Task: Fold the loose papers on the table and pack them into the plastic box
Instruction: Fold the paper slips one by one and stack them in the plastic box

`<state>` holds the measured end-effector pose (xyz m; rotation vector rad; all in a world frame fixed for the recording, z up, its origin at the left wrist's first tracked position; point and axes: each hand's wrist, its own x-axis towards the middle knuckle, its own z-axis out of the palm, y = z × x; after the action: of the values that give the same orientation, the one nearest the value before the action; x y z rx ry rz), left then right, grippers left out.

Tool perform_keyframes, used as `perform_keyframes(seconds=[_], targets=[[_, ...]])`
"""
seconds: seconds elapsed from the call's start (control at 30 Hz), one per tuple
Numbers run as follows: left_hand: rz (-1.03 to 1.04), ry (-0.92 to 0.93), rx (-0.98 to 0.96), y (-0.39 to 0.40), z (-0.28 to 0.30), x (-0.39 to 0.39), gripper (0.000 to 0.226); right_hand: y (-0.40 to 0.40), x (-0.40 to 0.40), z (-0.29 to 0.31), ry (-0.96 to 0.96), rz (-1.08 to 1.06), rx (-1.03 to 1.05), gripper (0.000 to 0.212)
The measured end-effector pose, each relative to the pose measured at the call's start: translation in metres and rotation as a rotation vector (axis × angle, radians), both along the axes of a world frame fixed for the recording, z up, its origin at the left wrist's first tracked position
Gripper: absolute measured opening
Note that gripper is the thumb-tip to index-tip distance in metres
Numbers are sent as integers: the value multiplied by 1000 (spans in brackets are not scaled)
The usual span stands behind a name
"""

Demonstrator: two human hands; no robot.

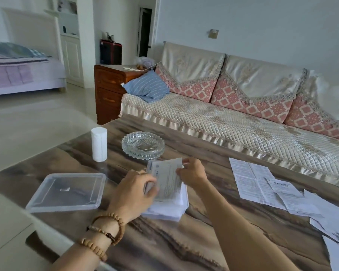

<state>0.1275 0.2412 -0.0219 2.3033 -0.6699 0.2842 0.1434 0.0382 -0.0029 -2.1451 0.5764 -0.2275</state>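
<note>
A folded printed paper (165, 179) is held tilted just above the clear plastic box (186, 200), which holds a stack of folded white papers (165, 210). My left hand (134, 192) grips the paper's near left edge with curled fingers. My right hand (193, 173) pinches its far right corner. The box's clear lid (67, 192) lies flat on the table to the left. Several loose unfolded papers (262, 182) lie spread across the table's right side.
A glass ashtray (143, 145) and a white paper roll (99, 143) stand on the wood-grain table (164, 247) behind the box. A sofa (243, 124) runs along the table's far side. A wooden cabinet (110, 89) stands at the sofa's left end.
</note>
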Motion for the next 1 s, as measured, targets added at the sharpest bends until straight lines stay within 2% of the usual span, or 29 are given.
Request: perform_keyframes(seconds=[0.07, 0.17, 0.3, 0.4, 0.47, 0.57, 0.7, 0.87, 1.0], targets=[[-147, -46, 155, -1, -9, 0, 37, 4, 6, -4, 81, 62, -229, 35], [-238, -63, 352, -5, -20, -4, 44, 10, 3, -8, 122, 123, -511, 40], [-258, -70, 420, -10, -24, -6, 46, 13, -7, -7, 30, 229, -899, 43], [-268, -63, 384, -9, -21, -5, 43, 13, -15, -7, 51, 325, -1008, 33], [-260, -69, 342, -8, -17, -7, 42, 10, -22, -8, -3, 299, -966, 28], [-237, -106, 263, -4, -10, -11, 38, 4, -42, -10, -203, 181, -859, 17], [-207, -154, 142, -16, -2, -29, 31, -19, -89, -20, -283, 50, -743, 8], [-323, -124, 39, -80, 2, -82, 24, -76, -185, -43, -182, -121, -598, 6], [-461, 3, 51, -152, -10, -126, 23, -130, -255, -49, -52, -255, -545, 13]])
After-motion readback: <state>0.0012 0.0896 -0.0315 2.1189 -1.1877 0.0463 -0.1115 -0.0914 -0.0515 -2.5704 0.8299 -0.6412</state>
